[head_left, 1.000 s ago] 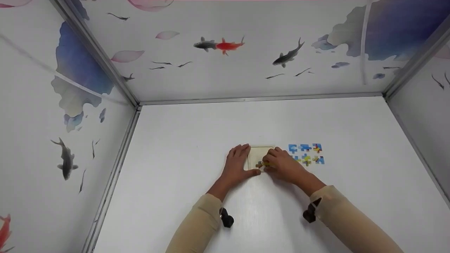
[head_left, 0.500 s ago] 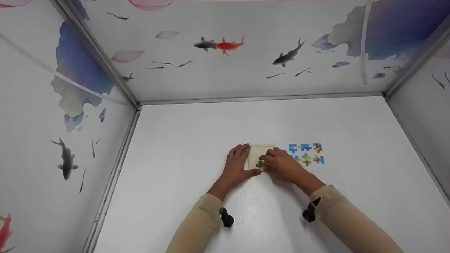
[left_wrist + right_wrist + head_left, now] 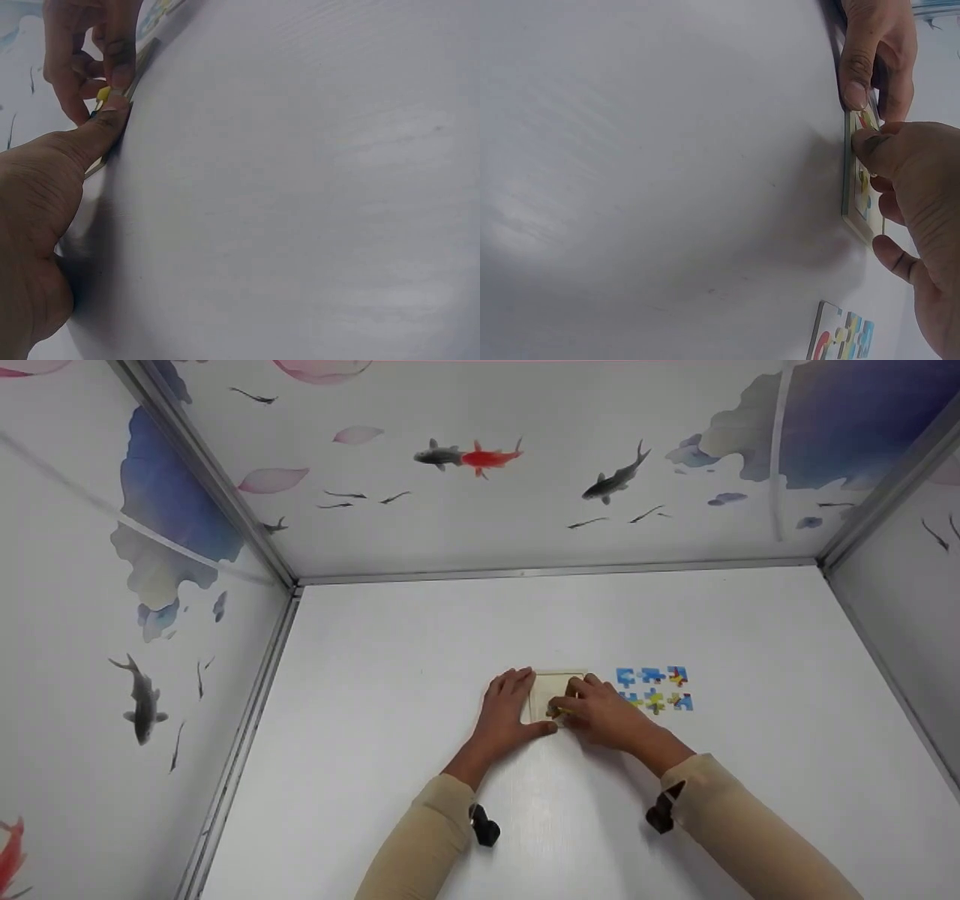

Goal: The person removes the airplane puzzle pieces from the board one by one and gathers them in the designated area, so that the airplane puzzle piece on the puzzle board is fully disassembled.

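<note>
Pinches a mostly hidden puzzle piece (image 3: 103, 94) in right hand (image 3: 606, 714). Rests left hand (image 3: 502, 711), grip spread apart, against tray (image 3: 547, 687).

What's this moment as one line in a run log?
left hand: touching puzzle tray, left and near edges | right hand: pinching jigsaw piece at tray's near side | loose jigsaw pieces: two rows, right of tray

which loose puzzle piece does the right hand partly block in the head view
The left piece in the nearer row: the right hand overlaps it, while the other five loose pieces show whole.
</note>
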`<control>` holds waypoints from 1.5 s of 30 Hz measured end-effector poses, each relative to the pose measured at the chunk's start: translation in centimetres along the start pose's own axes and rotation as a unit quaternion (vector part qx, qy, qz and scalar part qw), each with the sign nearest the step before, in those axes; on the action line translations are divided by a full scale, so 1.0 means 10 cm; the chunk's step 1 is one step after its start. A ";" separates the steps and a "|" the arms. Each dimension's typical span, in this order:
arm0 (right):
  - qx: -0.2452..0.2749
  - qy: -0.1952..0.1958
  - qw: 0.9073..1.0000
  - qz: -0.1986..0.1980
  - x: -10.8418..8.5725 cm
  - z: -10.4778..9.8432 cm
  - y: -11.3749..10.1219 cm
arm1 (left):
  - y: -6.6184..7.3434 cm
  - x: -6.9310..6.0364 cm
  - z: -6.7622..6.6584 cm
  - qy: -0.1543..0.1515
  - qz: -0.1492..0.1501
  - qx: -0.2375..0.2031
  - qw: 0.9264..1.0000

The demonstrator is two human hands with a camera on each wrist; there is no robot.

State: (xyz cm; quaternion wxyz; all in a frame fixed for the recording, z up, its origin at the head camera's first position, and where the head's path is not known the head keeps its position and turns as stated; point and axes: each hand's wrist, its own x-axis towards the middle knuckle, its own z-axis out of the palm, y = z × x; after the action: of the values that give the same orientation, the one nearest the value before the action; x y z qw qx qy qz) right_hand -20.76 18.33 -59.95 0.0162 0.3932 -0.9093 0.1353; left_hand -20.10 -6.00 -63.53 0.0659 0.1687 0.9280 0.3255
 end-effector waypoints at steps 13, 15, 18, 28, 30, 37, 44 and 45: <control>-0.010 0.003 1.000 0.008 0.00 0.03 -0.01 | 0.00 0.02 0.02 0.005 -0.005 0.009 1.000; -0.008 0.002 1.000 0.012 0.00 0.03 -0.01 | 0.00 0.01 0.02 0.005 -0.007 0.010 1.000; 0.002 0.003 1.000 0.016 0.00 0.03 -0.02 | 0.01 0.01 0.01 0.000 -0.009 0.009 1.000; -0.015 0.011 1.000 0.005 -0.01 0.06 -0.03 | 0.01 0.00 0.01 -0.002 -0.006 0.006 1.000; -0.017 0.012 1.000 0.003 -0.01 0.06 -0.03 | 0.00 0.01 0.01 -0.002 -0.007 0.009 1.000; -0.018 0.016 1.000 0.005 -0.01 0.07 -0.02 | -0.01 0.03 0.04 -0.003 -0.011 0.014 1.000; -0.024 0.022 0.999 0.011 -0.04 0.10 0.00 | -0.01 0.03 0.03 0.001 -0.008 0.014 1.000; -0.024 0.024 0.999 0.012 -0.04 0.10 0.01 | -0.01 0.03 0.03 0.002 -0.008 0.013 1.000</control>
State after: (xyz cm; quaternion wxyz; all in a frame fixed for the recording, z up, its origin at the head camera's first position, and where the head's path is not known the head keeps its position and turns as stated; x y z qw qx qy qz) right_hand -20.43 18.41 -61.02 0.0459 0.3788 -0.9161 0.1232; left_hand -20.30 -5.78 -63.80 0.0645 0.1620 0.9335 0.3133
